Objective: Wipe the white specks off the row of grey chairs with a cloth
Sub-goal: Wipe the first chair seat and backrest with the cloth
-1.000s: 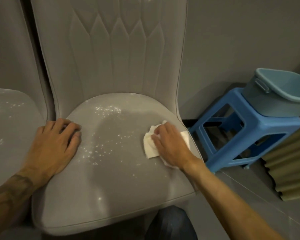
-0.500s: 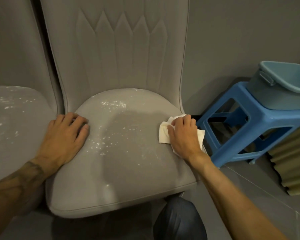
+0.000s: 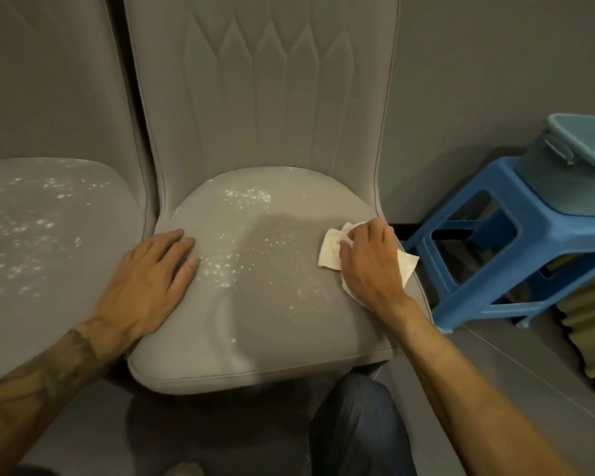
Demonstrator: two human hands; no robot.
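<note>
Right hand (image 3: pixel 370 262) slid cloth (image 3: pixel 328 253) to right edge of chair seat (image 3: pixel 255 338), fingers curled, seemingly gripping it; left hand (image 3: pixel 152 280) flat, fingers straight, beside specks (image 3: pixel 220 269).

Bare left grip (image 3: pixel 148 280) and right grip (image 3: pixel 368 266); dark inked tattoo (image 3: pixel 66 359) along uncovered left forearm (image 3: pixel 21 420); dark blue, possibly denim, trouser knee (image 3: pixel 358 427) below.

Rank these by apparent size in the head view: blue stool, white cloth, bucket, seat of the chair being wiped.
1. Seat of the chair being wiped
2. Blue stool
3. Bucket, though the frame edge cuts it off, so its place is unsure
4. White cloth, partly under the right hand
</note>
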